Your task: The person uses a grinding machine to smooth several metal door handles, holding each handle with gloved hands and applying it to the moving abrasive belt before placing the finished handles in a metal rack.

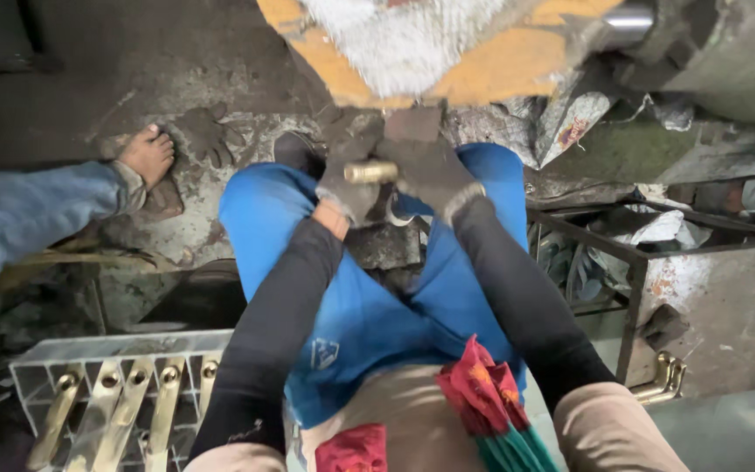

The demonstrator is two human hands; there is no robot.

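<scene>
Head view looks down on two gloved hands gripping one short brass piece (370, 171) between them, just under a big buffing wheel (404, 39) with a white fuzzy face and orange-yellow sides. Left hand (349, 179) has its fingers curled shut around the near end of the brass piece; right hand (430, 170) wraps its fingers over the other end, so most of the piece is hidden by the dirty grey gloves. Both black sleeves run down over blue trousers (351, 306), with a red and green cloth (482, 402) lying across the lap. To the left, another person's bare foot (146, 153) and denim leg (28, 214) rest on the grimy floor. Lower left, a white wire crate (41, 358) holds a row of brass handles (124, 406). On the right stands a rusty metal frame (631, 262), with one more brass handle (664, 378) lying beside it
</scene>
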